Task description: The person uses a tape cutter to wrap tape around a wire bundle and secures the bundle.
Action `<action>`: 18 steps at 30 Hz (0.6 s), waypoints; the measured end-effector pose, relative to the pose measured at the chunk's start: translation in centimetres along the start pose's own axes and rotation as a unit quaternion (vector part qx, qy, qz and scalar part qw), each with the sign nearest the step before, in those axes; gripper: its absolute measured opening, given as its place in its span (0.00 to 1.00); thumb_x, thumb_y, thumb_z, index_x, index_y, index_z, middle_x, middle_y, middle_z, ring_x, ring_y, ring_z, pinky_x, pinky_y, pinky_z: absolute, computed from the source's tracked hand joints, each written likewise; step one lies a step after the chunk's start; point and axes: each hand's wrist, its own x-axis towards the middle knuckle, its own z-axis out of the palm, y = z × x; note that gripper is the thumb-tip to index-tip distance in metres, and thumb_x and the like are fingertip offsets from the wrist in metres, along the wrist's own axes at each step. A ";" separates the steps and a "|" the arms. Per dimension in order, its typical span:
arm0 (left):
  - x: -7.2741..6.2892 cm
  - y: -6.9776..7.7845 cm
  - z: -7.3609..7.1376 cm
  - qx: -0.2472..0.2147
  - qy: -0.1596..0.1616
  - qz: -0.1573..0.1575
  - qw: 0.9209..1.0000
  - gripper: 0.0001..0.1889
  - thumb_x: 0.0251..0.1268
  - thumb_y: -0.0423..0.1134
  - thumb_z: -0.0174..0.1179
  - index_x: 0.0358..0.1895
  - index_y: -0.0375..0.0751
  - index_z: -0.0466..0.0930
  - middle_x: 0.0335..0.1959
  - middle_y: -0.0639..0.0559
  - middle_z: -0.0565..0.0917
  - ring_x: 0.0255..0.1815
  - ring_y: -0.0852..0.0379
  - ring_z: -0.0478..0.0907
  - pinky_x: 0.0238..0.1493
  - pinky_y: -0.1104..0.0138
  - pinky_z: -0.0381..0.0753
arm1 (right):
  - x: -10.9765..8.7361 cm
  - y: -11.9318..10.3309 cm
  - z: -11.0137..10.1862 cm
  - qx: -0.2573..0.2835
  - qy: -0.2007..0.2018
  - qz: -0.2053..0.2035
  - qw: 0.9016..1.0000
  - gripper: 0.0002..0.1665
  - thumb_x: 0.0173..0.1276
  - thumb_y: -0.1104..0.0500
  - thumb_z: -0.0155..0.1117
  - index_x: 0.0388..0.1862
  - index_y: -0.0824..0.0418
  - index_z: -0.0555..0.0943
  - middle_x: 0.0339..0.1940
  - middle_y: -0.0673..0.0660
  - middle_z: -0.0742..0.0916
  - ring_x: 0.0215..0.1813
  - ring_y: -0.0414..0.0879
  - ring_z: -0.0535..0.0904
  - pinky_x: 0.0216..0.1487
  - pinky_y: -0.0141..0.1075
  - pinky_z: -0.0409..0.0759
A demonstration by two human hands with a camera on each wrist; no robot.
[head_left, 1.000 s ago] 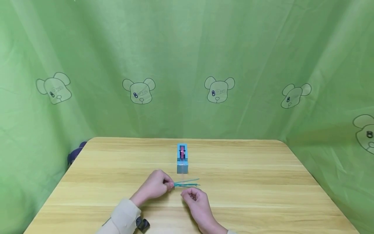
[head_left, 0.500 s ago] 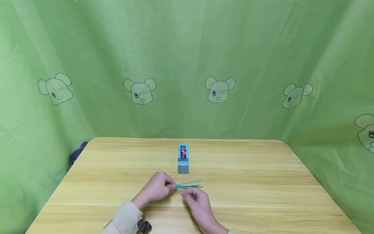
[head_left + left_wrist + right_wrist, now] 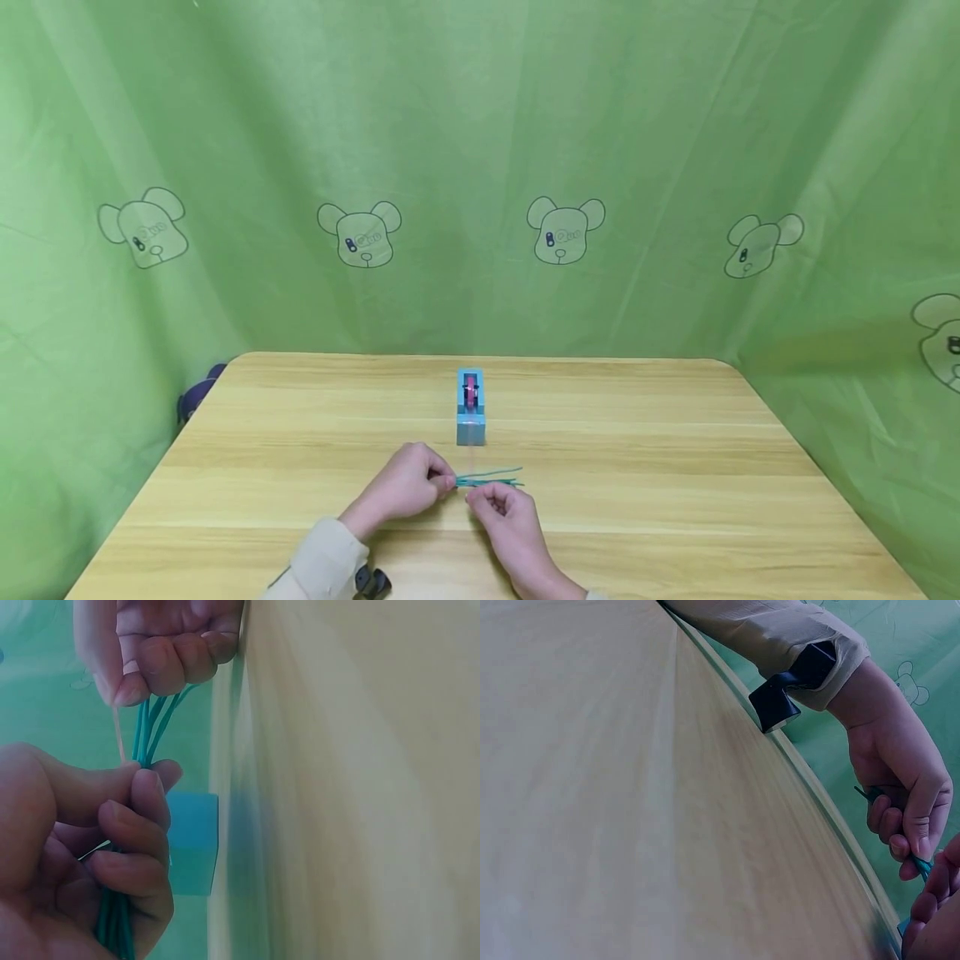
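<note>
My left hand (image 3: 408, 481) pinches a bundle of thin teal strands (image 3: 497, 481) between thumb and fingers. Their free ends fan out to the right, and in the left wrist view more of the bundle (image 3: 114, 926) passes through the curled fingers. In front of the hands stands a blue tape dispenser (image 3: 471, 432) with a pink-cored roll. A strip of clear tape (image 3: 471, 461) stretches from it toward me. My right hand (image 3: 513, 529), just below the strands, pinches the strip's end; its edge (image 3: 119, 735) looks pinkish in the left wrist view. The strands lie close to the tape.
The wood-grain table (image 3: 637, 450) spreads to both sides of the hands. Green curtains (image 3: 480, 275) printed with bear heads hang around it. A black wrist camera (image 3: 372, 582) sits by the left sleeve. Something purple (image 3: 197, 396) shows beyond the table's left edge.
My left hand has shifted slightly right and toward me with the strands, bringing them nearer the right hand and tape. The right hand has barely moved and keeps its pinch.
</note>
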 end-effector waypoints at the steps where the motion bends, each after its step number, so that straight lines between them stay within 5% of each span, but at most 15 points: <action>1: 0.0 0.0 0.0 0.000 0.000 -0.002 1.000 0.07 0.64 0.31 0.62 0.31 0.42 0.89 0.21 0.58 0.83 0.16 0.64 0.71 0.21 0.69 0.73 | 0.0 0.0 0.0 0.000 0.000 0.000 1.000 0.12 0.70 0.60 0.64 0.40 0.71 0.82 0.34 0.55 0.83 0.36 0.41 0.74 0.36 0.28 0.74; 18: -0.3 0.9 0.6 -0.016 -0.002 0.000 1.000 0.08 0.65 0.30 0.61 0.33 0.39 0.89 0.19 0.55 0.81 0.14 0.65 0.68 0.17 0.72 0.68 | -0.1 -0.1 0.0 -0.013 0.025 -0.007 1.000 0.11 0.68 0.60 0.67 0.39 0.69 0.84 0.37 0.59 0.86 0.38 0.43 0.77 0.40 0.29 0.76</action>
